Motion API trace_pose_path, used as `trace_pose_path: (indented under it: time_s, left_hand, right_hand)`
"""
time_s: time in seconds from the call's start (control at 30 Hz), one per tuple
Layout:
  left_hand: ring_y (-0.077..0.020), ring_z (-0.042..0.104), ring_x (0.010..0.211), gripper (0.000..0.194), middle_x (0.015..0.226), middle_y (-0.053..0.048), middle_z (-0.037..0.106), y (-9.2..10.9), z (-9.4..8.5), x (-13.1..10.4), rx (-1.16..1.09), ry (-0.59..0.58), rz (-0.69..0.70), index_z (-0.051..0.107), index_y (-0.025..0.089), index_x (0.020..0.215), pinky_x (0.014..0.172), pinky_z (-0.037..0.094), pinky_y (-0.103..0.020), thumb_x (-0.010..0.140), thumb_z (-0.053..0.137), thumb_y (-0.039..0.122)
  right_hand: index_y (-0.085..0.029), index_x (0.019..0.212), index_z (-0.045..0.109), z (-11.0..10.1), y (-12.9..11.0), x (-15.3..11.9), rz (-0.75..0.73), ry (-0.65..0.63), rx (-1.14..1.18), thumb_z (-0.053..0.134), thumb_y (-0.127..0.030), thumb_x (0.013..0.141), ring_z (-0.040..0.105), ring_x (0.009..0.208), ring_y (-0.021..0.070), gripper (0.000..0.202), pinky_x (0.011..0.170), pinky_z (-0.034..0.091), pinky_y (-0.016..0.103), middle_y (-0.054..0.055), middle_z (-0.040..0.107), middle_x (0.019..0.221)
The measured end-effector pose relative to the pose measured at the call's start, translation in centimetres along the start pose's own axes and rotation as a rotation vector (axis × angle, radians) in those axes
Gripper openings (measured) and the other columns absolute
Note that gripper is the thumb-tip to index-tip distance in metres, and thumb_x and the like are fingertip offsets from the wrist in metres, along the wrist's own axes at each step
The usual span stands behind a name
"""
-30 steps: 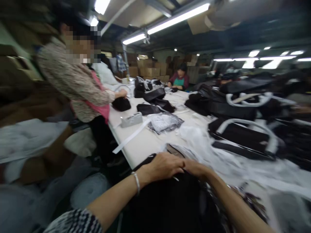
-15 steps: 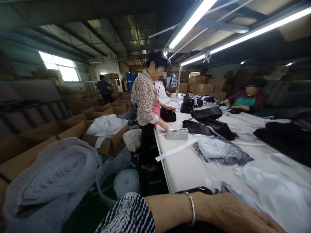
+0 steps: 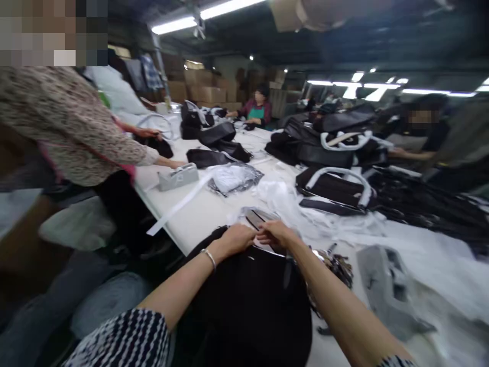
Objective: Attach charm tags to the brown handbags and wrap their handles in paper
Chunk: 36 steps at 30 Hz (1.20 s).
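I see the left hand (image 3: pixel 239 238) gripping the black bag (image 3: pixel 255 306) by its rim, likely to steady it, the right hand (image 3: pixel 275 234) curled at the opening, pinching what I cannot tell, the bag at the near end of the desk (image 3: pixel 208 216), presumably for easy reach

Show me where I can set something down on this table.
Best: the bare table between the white strip, plastic packet and nearest bag. A smaller patch separates strip and left grey dispenser. The right side is crowded with other bags and white wrapping.

L hand (image 3: pixel 240 237) & R hand (image 3: pixel 275 234) close tog., arms (image 3: pixel 336 295) fwd.
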<state>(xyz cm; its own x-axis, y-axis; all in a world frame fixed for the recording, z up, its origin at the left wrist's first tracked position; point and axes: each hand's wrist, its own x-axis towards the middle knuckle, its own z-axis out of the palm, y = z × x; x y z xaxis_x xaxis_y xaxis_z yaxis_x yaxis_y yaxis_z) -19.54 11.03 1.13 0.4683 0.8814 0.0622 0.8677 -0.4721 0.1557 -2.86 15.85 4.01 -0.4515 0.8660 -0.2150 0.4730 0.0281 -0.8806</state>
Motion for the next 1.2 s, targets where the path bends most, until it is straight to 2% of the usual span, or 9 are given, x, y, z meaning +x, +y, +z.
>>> trace_pose_path:
  time_s: [0.13,0.3,0.47,0.6,0.73,0.83,0.97,1.07,1.2]
  left_hand:
    - [-0.0208,0.066,0.077,0.024,0.081,-0.007,0.071,-0.8,3.9,0.4,-0.009,-0.026,-0.015,0.064,0.017,0.091,0.073,0.046,-0.03,0.096,0.046,0.032]
    - [-0.0219,0.063,0.088,0.028,0.091,-0.01,0.069,-0.5,3.3,0.0,0.036,0.034,-0.085,0.062,0.016,0.093,0.08,0.044,-0.032,0.098,0.041,0.034]
    - [-0.0219,0.059,0.107,0.036,0.108,-0.008,0.068,2.6,2.0,-0.9,-0.03,0.138,0.025,0.064,0.02,0.11,0.097,0.038,-0.037,0.101,0.034,0.038]
    - [-0.0222,0.055,0.12,0.037,0.127,-0.008,0.064,4.9,4.6,-1.9,-0.074,0.08,0.106,0.058,0.023,0.127,0.104,0.036,-0.038,0.1,0.038,0.038]
    - [-0.023,0.054,0.124,0.04,0.133,-0.008,0.062,5.2,6.3,-2.3,-0.103,0.048,0.061,0.056,0.022,0.132,0.106,0.036,-0.039,0.1,0.038,0.038]
    - [-0.0234,0.056,0.121,0.04,0.13,-0.008,0.063,5.1,5.8,-2.2,-0.14,0.03,0.043,0.058,0.021,0.129,0.104,0.037,-0.038,0.1,0.037,0.039]
    - [-0.0236,0.06,0.11,0.034,0.116,-0.008,0.068,5.5,5.0,-2.0,-0.146,0.036,0.002,0.061,0.02,0.118,0.098,0.039,-0.036,0.099,0.04,0.038]
    - [-0.0238,0.062,0.097,0.022,0.099,-0.007,0.069,5.9,5.0,-1.4,-0.122,0.064,-0.049,0.061,0.02,0.103,0.09,0.041,-0.036,0.095,0.046,0.035]
    - [-0.025,0.062,0.087,0.013,0.087,-0.006,0.066,5.7,5.2,0.0,-0.104,0.064,-0.103,0.058,0.019,0.095,0.08,0.042,-0.036,0.092,0.051,0.029]
  right_hand:
    - [-0.015,0.092,0.07,-3.7,0.3,-1.9,0.062,0.062,0.027,0.057,-0.03,0.084,0.069,0.072,0.0166,0.021,0.071,0.057,0.031,0.005,0.073,0.078]
    - [-0.022,0.102,0.072,-5.2,-0.5,-10.4,-0.198,0.214,-0.24,0.059,-0.031,0.086,0.068,0.089,0.0196,0.023,0.088,0.053,0.035,0.004,0.075,0.096]
    - [-0.022,0.107,0.072,-1.3,4.1,-16.9,-0.369,0.266,-0.409,0.062,-0.024,0.087,0.057,0.12,0.0256,0.023,0.108,0.042,0.046,0.009,0.069,0.119]
    - [-0.02,0.107,0.073,2.3,6.7,-17.5,-0.442,0.266,-0.427,0.064,-0.021,0.085,0.043,0.137,0.0269,0.023,0.115,0.036,0.048,0.01,0.063,0.132]
    - [-0.023,0.104,0.073,2.2,7.0,-17.9,-0.457,0.305,-0.29,0.066,-0.025,0.086,0.049,0.131,0.0248,0.02,0.111,0.04,0.044,0.007,0.069,0.12]
    - [-0.024,0.098,0.073,-0.5,7.5,-19.5,-0.371,0.465,-0.209,0.058,-0.027,0.09,0.063,0.111,0.021,0.017,0.1,0.048,0.038,0.005,0.073,0.108]
    - [-0.021,0.091,0.071,-5.2,9.9,-21.3,-0.106,0.688,-0.321,0.055,-0.031,0.09,0.066,0.095,0.0218,0.019,0.091,0.048,0.037,0.007,0.073,0.098]
    - [-0.019,0.098,0.069,-6.8,11.8,-20.9,0.102,0.669,-0.446,0.06,-0.038,0.085,0.065,0.096,0.0251,0.024,0.089,0.047,0.037,0.009,0.072,0.101]
    - [-0.019,0.111,0.065,-6.4,13.7,-18.6,0.249,0.621,-0.453,0.07,-0.031,0.074,0.063,0.102,0.0284,0.04,0.09,0.043,0.038,0.011,0.071,0.105]
